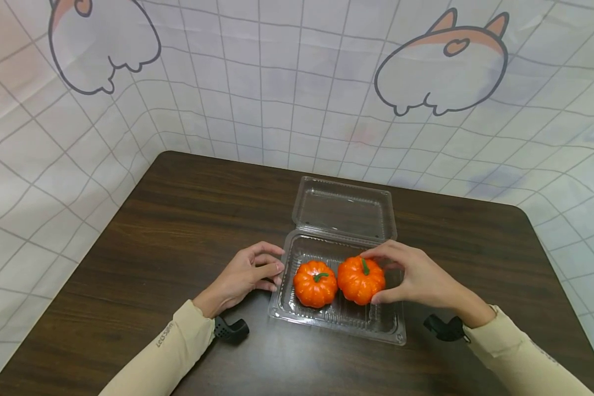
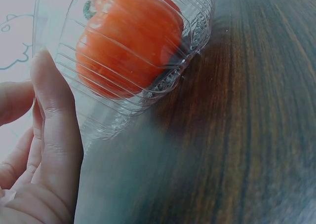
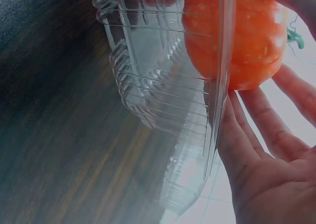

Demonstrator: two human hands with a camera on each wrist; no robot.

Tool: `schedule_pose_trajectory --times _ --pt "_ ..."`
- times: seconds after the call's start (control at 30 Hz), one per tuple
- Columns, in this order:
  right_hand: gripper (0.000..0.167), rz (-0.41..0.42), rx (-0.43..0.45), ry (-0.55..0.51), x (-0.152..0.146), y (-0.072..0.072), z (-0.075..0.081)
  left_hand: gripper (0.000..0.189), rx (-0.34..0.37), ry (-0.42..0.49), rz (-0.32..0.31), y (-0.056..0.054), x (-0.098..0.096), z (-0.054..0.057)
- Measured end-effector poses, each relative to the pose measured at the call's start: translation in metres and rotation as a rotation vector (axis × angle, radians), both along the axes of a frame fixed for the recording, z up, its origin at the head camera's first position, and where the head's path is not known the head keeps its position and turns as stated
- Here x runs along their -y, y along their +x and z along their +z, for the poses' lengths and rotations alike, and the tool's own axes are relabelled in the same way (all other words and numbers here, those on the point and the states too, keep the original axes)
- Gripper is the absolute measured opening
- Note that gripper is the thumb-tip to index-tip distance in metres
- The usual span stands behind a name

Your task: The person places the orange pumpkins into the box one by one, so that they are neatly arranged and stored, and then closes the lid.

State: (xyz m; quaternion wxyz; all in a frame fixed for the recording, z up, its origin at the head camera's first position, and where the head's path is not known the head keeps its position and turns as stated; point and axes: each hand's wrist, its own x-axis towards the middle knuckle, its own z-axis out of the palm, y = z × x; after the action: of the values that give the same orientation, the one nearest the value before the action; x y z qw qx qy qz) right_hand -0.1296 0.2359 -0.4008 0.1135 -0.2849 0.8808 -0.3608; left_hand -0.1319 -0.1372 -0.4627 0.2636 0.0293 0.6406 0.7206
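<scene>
An open clear plastic clamshell container (image 1: 297, 319) lies on the table, its base toward me and its lid (image 1: 344, 206) folded back flat. One small orange pumpkin (image 1: 314, 284) with a green stem sits in the left half of the base. At the left rim, my left hand (image 1: 245, 278) pinches the edge between thumb and fingers (image 2: 54, 105). My right hand (image 1: 421, 278) holds a second orange pumpkin (image 1: 360, 280), thumb at its near right side and index finger at the back. In the right wrist view this pumpkin (image 3: 256, 41) stands partly above the container's rim; its contact with the base is hidden.
Dark wood-grain table (image 1: 188, 220) lies under everything, with its rounded far corners against a white grid-patterned cloth (image 1: 277, 93). Cartoon animals are printed on the cloth. Black straps (image 1: 231, 330) are on both wrists.
</scene>
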Motion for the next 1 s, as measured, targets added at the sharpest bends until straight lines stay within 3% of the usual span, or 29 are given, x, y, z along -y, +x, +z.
schedule_pose_trajectory --times 0.47,1.0 --pt "0.071 0.051 -0.044 0.116 0.004 -0.004 0.003 0.044 -0.003 0.005 0.0 0.001 0.001 0.001" --pt "0.073 0.176 0.037 0.209 0.011 -0.013 0.004 0.045 -0.007 0.008 -0.007 0.003 0.001 0.0"
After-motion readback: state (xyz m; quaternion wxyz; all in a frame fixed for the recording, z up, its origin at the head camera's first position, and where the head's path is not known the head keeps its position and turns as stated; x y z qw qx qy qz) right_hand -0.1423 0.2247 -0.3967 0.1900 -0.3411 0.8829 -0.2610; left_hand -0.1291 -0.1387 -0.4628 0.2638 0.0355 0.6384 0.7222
